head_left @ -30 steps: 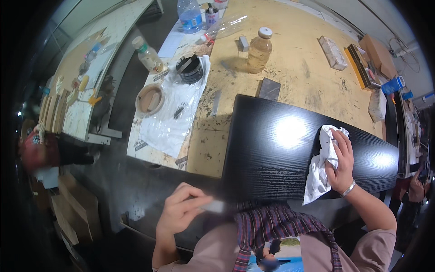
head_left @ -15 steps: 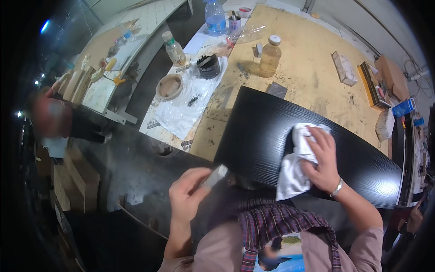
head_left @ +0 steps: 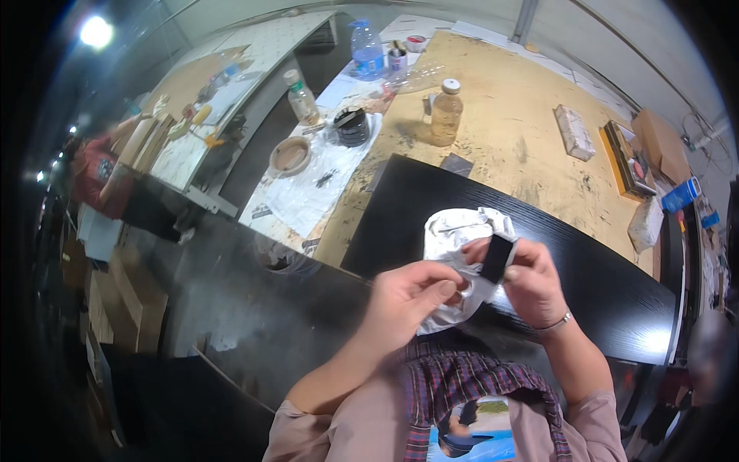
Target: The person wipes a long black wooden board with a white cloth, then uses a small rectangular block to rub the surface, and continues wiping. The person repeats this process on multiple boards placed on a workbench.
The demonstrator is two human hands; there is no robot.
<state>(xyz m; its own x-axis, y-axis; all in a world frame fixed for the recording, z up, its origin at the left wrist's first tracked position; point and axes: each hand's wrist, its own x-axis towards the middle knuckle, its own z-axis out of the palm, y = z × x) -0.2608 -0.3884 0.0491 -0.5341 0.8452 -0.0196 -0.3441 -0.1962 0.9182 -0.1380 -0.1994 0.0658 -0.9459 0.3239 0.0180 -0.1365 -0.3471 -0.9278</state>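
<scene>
So, two hands and a small block at the black panel (head_left: 608,285)

Well off to the panel's left, we've got a person in a red top (head_left: 104,185) next to another table (head_left: 269,46). Closer to the panel, still on its left, a shallow round bowl (head_left: 291,156) and a dark tin (head_left: 352,129) sit on a white sheet (head_left: 304,200).

Our left hand (head_left: 408,304) is at the panel's near edge, thumb and index almost meeting right by the cloth; honestly, we can't tell whether it's pinching anything. Past the panel's far edge stands a capped bottle (head_left: 446,119) of yellowish liquid. The white cloth (head_left: 454,223) is bunched over the panel's left half. Just above the panel, our right hand (head_left: 533,283) grips a small block (head_left: 496,258), its black face showing.

Beyond the panel's far edge, further right, lie a whitish brick (head_left: 575,132) and an open box (head_left: 627,162); a blue container (head_left: 681,195) is right of that.
</scene>
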